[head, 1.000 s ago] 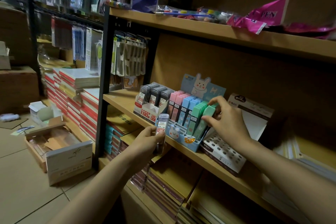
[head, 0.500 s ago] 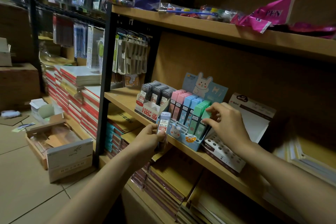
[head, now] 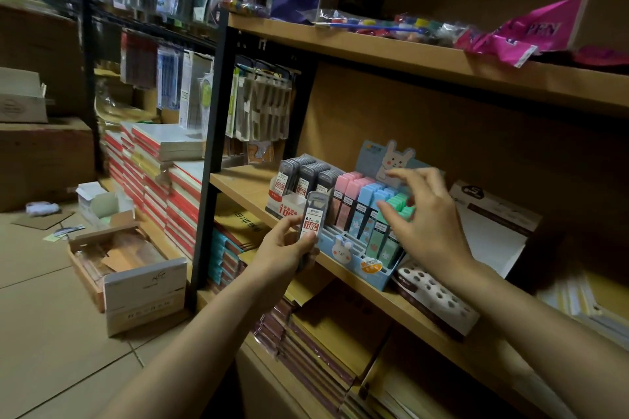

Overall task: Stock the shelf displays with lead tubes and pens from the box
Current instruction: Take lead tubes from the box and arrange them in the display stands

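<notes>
Lead tube [head: 312, 218]: flat, slim plastic case w/ clear grey body, white label w/ red print – we hold it upright just in front of the shelf edge, beside the blue display.
Left hand [head: 285, 250]: our fingers and thumb curl round the tube's lower half, gripping it.
Right hand [head: 425, 224]: fingers spread and relaxed, holding nothing; it hovers over the green tubes [head: 396, 211]. We can't tell if fingertips touch them.
Blue display [head: 357, 257]: cardboard tray w/ slotted rows and a bunny backer card; holds pastel tubes in pink, blue, green, standing tilted back.
Grey display [head: 284, 202]: red/white card box just left of the blue one, w/ dark grey tubes in 3 rows.
Shelf [head: 245, 187]: smooth tan wood board on a black metal frame.
White display [head: 429, 299]: card stand w/ round holes, right of the blue one.
Box on floor [head: 136, 286]: open cardboard – well apart, lower left on tan tiles.
</notes>
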The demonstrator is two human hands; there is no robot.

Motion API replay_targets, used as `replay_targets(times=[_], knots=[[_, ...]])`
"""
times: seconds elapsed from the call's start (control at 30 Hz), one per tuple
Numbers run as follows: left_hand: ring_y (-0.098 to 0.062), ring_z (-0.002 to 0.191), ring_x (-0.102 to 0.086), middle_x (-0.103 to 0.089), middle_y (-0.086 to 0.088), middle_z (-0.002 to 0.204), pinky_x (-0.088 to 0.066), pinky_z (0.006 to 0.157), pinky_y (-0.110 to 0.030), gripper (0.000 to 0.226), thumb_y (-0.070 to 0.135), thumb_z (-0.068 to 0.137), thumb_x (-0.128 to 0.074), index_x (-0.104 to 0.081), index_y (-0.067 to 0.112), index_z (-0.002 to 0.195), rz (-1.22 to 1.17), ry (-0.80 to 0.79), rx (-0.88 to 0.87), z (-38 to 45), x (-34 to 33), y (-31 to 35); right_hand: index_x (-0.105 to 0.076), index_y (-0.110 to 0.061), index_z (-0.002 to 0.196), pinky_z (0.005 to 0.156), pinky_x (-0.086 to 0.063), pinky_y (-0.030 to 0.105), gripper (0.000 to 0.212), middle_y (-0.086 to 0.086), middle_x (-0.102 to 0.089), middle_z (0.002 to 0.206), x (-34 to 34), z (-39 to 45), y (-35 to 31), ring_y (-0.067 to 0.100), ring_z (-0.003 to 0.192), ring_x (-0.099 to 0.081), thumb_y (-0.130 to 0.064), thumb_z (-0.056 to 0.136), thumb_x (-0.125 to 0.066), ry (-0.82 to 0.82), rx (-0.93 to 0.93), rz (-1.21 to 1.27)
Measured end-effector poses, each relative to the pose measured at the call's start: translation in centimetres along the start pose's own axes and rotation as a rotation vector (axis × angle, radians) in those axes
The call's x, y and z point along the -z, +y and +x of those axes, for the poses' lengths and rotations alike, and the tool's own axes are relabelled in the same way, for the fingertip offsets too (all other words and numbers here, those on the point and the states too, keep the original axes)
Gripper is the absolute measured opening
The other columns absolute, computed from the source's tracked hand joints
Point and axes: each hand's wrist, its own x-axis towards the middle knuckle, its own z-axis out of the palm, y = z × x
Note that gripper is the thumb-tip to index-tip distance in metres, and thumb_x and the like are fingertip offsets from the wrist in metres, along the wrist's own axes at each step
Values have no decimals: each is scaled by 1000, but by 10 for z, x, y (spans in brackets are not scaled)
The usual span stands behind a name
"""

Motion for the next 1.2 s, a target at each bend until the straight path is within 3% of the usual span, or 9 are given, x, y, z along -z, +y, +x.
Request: replay_targets(times=[0.1, 0.2, 0.37, 0.5, 0.6, 0.67, 0.77, 0.93, 1.2], knots=[[-20, 88, -55, -60, -12, 107, -46, 77, -31, 28, 7, 97, -51, -56, 26, 118, 24, 17, -43, 1, 4, 2, -51, -27, 131, 75, -50, 19, 43, -8, -57, 111, -21, 21, -29, 2, 89, -58, -34, 91, -65, -270, -10, 137], [-20, 91, -55, -61, -12, 112, -46, 78, -31, 28, 10, 97, -51, -56, 35, 111, 74, 29, -74, 4, 8, 4, -52, -26, 130, 67, -51, 17, 44, -9, -61, 97, -45, 36, -47, 6, 81, -63, -28, 89, -69, -407, -79, 250], [-16, 99, -59, -61, -7, 120, -48, 79, -26, 26, 16, 98, -52, -53, 28, 122, 130, 115, -116, 18, 18, 6, -64, -28, 105, 60, -50, 15, 27, -10, -66, 86, -62, 68, -52, 2, 73, -65, -22, 81, -77, -404, -68, 218], [-4, 103, -53, -42, -2, 139, -49, 73, -15, 44, 27, 98, -53, -40, 23, 140, 434, 284, -192, 35, 27, 2, -63, -23, 99, 74, -60, 37, 21, -1, -68, 91, -66, 111, -53, 15, 81, -68, -16, 83, -74, -180, -86, 312], [-22, 133, -38, -20, 0, 154, -45, 104, -42, 52, 35, 97, -52, -33, 34, 146, 642, 239, -208, 48, 26, -3, -63, -18, 97, 73, -60, 41, 19, -1, -69, 86, -78, 136, -56, 17, 78, -69, -16, 83, -75, -54, -45, 282], [-27, 145, -17, -5, 6, 159, -29, 115, -51, 54, 43, 97, -49, -27, 44, 147, 709, 196, -187, 55, 20, -6, -62, -19, 95, 76, -58, 42, 18, 1, -69, 86, -93, 143, -57, 19, 80, -68, -17, 82, -75, -74, -22, 224], [-26, 149, 1, 7, 8, 161, -16, 118, -47, 56, 51, 97, -45, -20, 53, 147, 823, 173, -176, 65, 18, -15, -62, -17, 95, 79, -57, 44, 16, 4, -67, 88, -112, 148, -55, 24, 86, -66, -15, 84, -73, -144, 4, 172], [-26, 149, 1, 11, 10, 161, -19, 119, -48, 54, 55, 97, -40, -15, 59, 144, 988, 190, -229, 74, 34, -24, -65, -13, 97, 76, -56, 35, 18, 4, -67, 92, -127, 150, -51, 21, 85, -65, -16, 83, -76, -204, 67, 103], [-20, 150, -2, 8, 15, 162, -24, 118, -51, 55, 53, 98, -38, -13, 56, 146, 1036, 147, -243, 78, 42, -23, -72, -13, 101, 82, -56, 37, 25, 4, -71, 96, -135, 140, -47, 16, 89, -65, -25, 80, -80, -317, 138, -15]])
